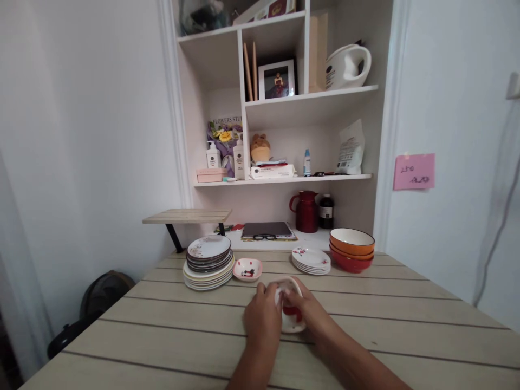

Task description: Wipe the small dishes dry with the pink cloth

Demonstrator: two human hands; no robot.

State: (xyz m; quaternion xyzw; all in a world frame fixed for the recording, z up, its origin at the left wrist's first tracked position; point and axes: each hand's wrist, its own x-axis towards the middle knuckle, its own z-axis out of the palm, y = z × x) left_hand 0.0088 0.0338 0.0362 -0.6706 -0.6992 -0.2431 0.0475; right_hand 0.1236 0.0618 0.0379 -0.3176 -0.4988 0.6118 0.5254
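Observation:
Near the front middle of the table, both hands are at a small white dish with a red pattern [293,324], tilted up between them. My right hand [305,304] wraps around its far and right side, with the thumb over the inside. My left hand [263,314] is closed at the dish's left side, fingers curled against it. A small white patch [278,296] shows between the hands; I cannot tell whether it is a cloth or part of the dish. Just beyond the left hand lies a square pink-rimmed dish [247,270] with a cartoon print.
Stacked plates [208,248] stand at the back left, below a small raised shelf [187,216]. Small flowered plates [311,258] and nested orange and red bowls [351,249] are at the back right. Behind are a laptop [266,229] and a red jug [306,212].

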